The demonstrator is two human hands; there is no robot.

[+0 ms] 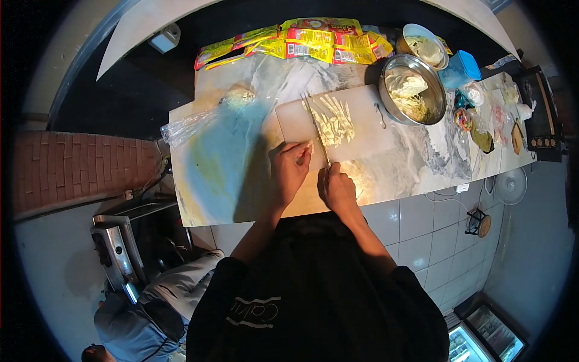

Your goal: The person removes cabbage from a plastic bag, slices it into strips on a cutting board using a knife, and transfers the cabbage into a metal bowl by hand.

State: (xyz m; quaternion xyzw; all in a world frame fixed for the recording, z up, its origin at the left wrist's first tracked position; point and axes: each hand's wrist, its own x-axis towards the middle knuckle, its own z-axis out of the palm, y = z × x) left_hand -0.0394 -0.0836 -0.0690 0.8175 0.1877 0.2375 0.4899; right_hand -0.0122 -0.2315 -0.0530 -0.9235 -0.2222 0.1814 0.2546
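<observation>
My right hand is closed round the handle of a kitchen knife, whose blade points away from me over a white cutting board. Pale, thin-cut strips, perhaps cabbage, lie spread on the board just right of the blade. At the board's near left edge, my left hand has its fingertips pinched together. A small pale bit shows at those fingertips, too small to name. Beyond the board's right end stands a steel bowl holding pale leafy pieces and shreds.
Yellow and red packets line the back. A clear plastic bag lies at left. Behind the steel bowl are another bowl and a blue container. Another person is at lower left, near a metal appliance.
</observation>
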